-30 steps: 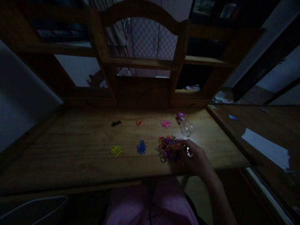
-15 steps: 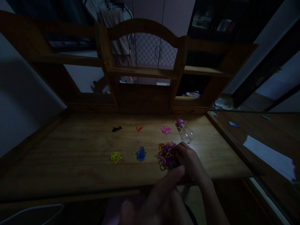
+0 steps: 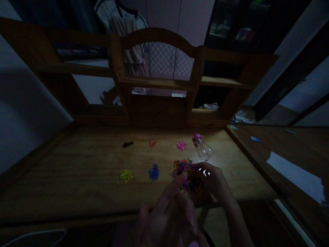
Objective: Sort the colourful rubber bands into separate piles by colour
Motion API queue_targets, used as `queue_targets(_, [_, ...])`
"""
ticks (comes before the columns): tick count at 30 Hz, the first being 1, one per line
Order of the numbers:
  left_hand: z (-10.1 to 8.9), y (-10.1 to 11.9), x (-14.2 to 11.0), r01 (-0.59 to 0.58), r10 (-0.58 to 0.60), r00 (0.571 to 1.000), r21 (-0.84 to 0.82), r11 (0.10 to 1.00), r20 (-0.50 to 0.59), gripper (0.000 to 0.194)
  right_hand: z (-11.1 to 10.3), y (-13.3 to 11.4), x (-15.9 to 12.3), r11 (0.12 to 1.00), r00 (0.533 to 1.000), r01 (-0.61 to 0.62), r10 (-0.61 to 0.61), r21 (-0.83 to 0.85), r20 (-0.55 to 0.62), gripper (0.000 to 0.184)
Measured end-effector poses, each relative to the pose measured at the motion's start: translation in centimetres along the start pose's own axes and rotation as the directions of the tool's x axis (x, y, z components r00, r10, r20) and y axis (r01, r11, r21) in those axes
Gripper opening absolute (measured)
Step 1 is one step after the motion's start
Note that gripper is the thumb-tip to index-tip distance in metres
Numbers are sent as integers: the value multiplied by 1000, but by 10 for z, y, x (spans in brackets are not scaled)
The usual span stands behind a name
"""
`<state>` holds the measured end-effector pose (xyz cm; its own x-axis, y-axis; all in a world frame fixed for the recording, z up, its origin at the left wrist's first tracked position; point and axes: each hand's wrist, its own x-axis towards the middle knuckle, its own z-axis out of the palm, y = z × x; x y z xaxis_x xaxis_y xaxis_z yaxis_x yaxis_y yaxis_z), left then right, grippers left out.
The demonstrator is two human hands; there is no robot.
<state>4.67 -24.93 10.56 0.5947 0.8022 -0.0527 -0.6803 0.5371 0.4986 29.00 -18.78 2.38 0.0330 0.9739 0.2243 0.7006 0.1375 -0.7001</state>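
A mixed pile of coloured rubber bands [image 3: 183,168] lies on the wooden desk [image 3: 84,178]. My right hand [image 3: 214,181] rests on the pile's right side with curled fingers among the bands. My left hand [image 3: 169,212] is raised close to the camera, fingers spread, its index fingertip reaching the pile's near edge. Small sorted heaps lie further left and back: yellow bands [image 3: 125,176], blue bands [image 3: 154,172], black bands [image 3: 128,144], red bands [image 3: 152,143] and pink bands [image 3: 182,145].
A clear small bottle with a pink cap [image 3: 203,146] lies behind the pile. A wooden hutch with shelves [image 3: 156,82] rises at the desk's back. A side surface on the right carries a white sheet [image 3: 295,176]. The room is dim.
My left hand has come up from below into view and reached toward the pile. The right hand stays at the pile's right side. The camera has tilted slightly.
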Motion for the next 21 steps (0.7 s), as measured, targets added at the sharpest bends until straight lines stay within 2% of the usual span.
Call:
queue_targets(2, [-10, -7, 8, -67, 66, 998, 79, 995, 17, 51, -2, 1, -1, 1000, 1000, -20, 20, 23, -2, 12])
queue_targets(4, [-23, -14, 21, -139, 146, 989, 233, 962, -10, 36, -2, 2, -3, 996, 999, -41, 41, 79, 9, 13])
queue_targets(7, [-43, -21, 45, -148, 272, 951, 557, 817, -147, 18, 1, 3, -5, 970, 997, -81, 76, 230, 32, 15])
queue_targets(10, [-62, -28, 71, -122, 364, 915, 739, 662, -174, 20, 6, 1, -7, 918, 992, -127, 114, 375, 57, 17])
queue_targets(13, [-75, -37, 95, -144, 420, 897, 808, 572, -137, 16, 10, -2, -10, 865, 987, -161, 134, 476, 89, 18])
queue_targets(18, [-73, -46, 112, -174, 346, 937, 803, 570, -42, 31, 12, -7, -14, 842, 986, -165, 125, 514, 111, 19])
queue_targets(21, [-69, -47, 115, -199, 378, 926, 855, 479, 4, 14, 11, -9, -16, 849, 986, -162, 117, 504, 120, 18])
